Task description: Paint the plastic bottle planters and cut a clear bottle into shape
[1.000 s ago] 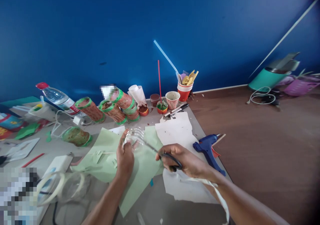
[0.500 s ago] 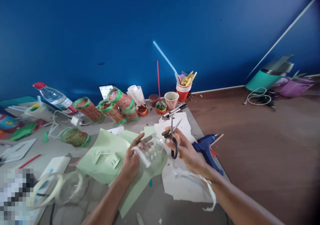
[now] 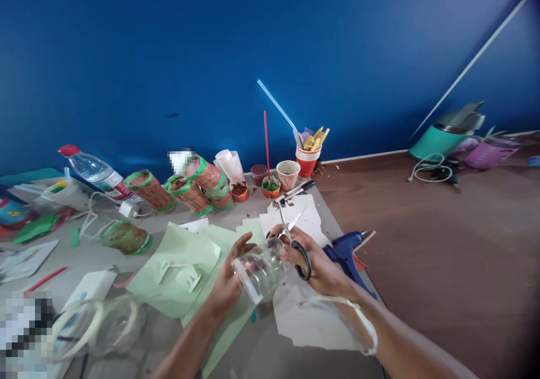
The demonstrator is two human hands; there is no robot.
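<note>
My left hand [image 3: 228, 280] is closed around one end of a clear, ribbed plastic bottle piece [image 3: 265, 275], which has a whitish band along its near rim. Black-handled scissors [image 3: 302, 260] are in my right hand [image 3: 327, 269], their blades parted and pointing away from me. Fingers of that same hand also touch the far end of the bottle piece. The blades are apart from the plastic. Below lie pale green paper [image 3: 169, 289] with small cut paper shapes on it and white paper [image 3: 310, 331]. A white strip [image 3: 358, 317] hangs at my right wrist.
A blue glue gun [image 3: 348, 255] lies near the table's right edge. Along the back stand brown-and-green painted cylinders [image 3: 154, 193], a water bottle [image 3: 95, 171], paint cups [image 3: 270, 186] and a cup of plastic cutlery [image 3: 309, 159]. Clear plastic rings [image 3: 78, 328] sit at front left.
The bottle piece has turned and moved slightly toward me. My right hand has come up against its far end, and the scissors have tilted. The view has shifted slightly.
</note>
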